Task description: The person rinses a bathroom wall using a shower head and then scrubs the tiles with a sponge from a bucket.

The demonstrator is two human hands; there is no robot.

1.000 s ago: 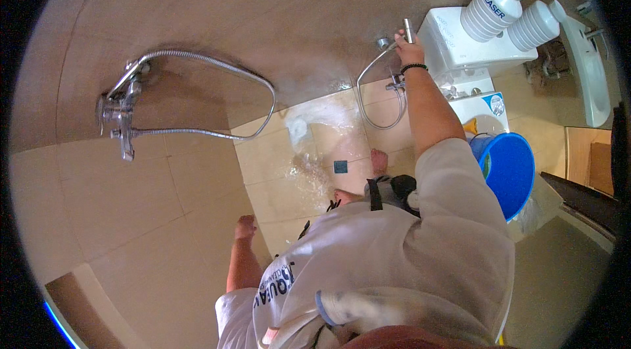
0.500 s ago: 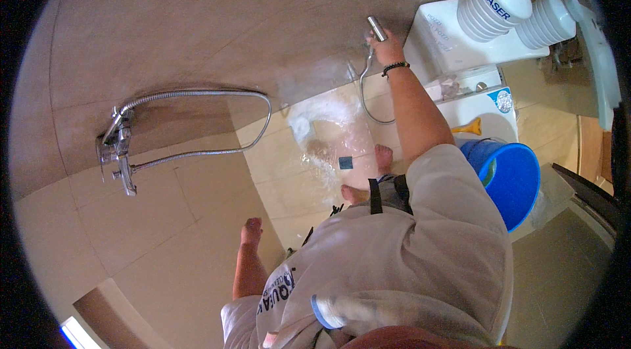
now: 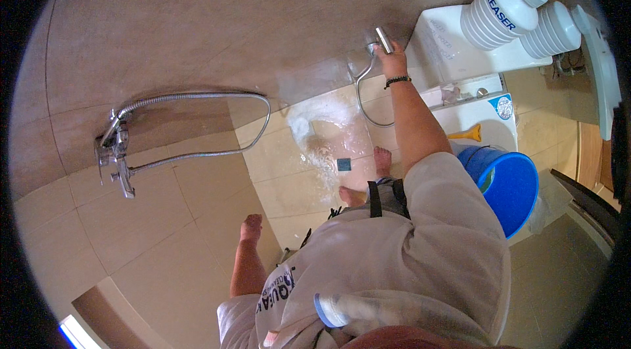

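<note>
- The silver hand sprayer point(image 3: 384, 41) is held up near the brown wall point(image 3: 263, 20), close to the left side of a white cistern point(image 3: 444, 46).
- It is gripped by the right-hand grip point(image 3: 392, 60), which is closed around it; a dark beaded bracelet point(image 3: 397, 82) is worn at that wrist.
- From the sprayer a thin silver hose point(image 3: 359, 96) is hung in a loop toward the floor.
- On the cistern, two white ribbed bottles point(image 3: 493, 17) are stood side by side.
- Below the cistern, a white toilet point(image 3: 490, 116) is seen, marked with a blue sticker point(image 3: 503, 108); a yellow tool point(image 3: 467, 133) is seen over its surface.
- Beside the toilet a blue bucket point(image 3: 513, 185) is placed, with something green partly visible inside.
- On the tiled floor, white foam point(image 3: 309, 122) is spread near a dark square drain point(image 3: 344, 164); two bare feet point(image 3: 382, 160) are planted beside the drain.
- The left-hand grip point(image 3: 250, 227) is held low, well apart from the sprayer; whether it is wide or narrow cannot be told.
- At far left, a chrome shower mixer point(image 3: 119, 142) is mounted, with a looped shower hose point(image 3: 265, 116).
</note>
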